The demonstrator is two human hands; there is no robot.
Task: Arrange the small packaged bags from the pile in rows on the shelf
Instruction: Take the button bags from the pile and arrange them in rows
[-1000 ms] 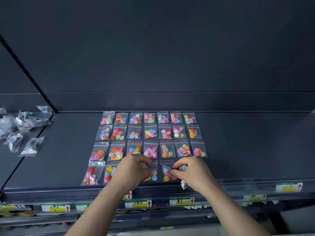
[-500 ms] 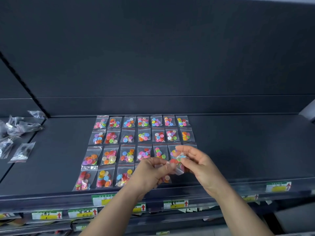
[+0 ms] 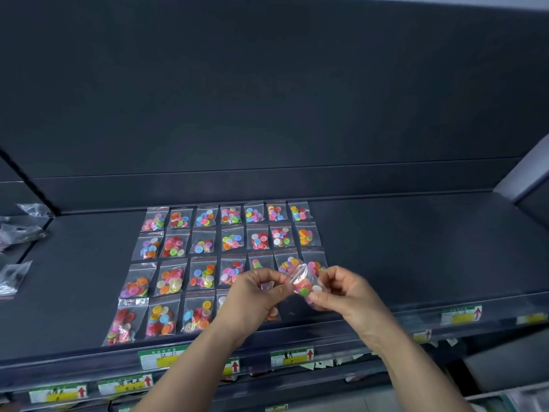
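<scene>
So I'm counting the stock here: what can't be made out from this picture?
- Front row of bags, head view: its right end is hidden behind the left hand and right hand.
- Held bag: partly covered by fingers, its button count unclear.
- Pile of bags: cut off by the left edge.
- Price labels: writing too small and blurred.
</scene>
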